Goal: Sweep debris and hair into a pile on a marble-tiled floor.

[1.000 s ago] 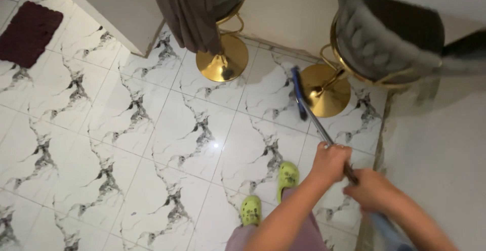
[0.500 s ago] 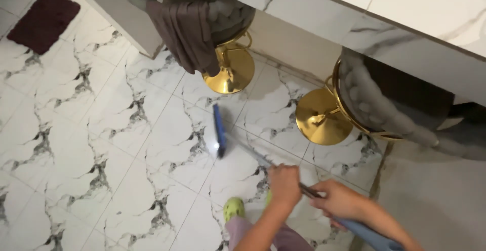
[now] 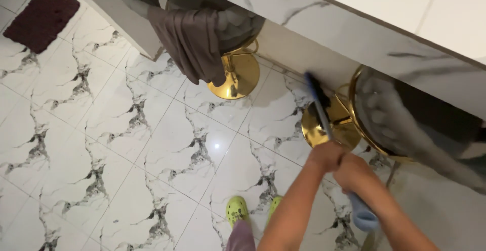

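From the head camera, both hands are wrapped around the long floor tool with a metal shaft and blue head [image 3: 324, 112]. The left hand [image 3: 326, 156] is clamped on the shaft higher up, and the right hand [image 3: 354, 172] is clamped just behind it, touching it, above the pale blue handle end. The tool's blue head lies by the round gold base of a grey padded bar stool [image 3: 331, 124], under the white marble tabletop [image 3: 354, 28]. Green clogs [image 3: 238, 210] stand on the white veined floor tiles [image 3: 126, 129].

Both hands [image 3: 341, 162] on mop handle [image 3: 324, 122]
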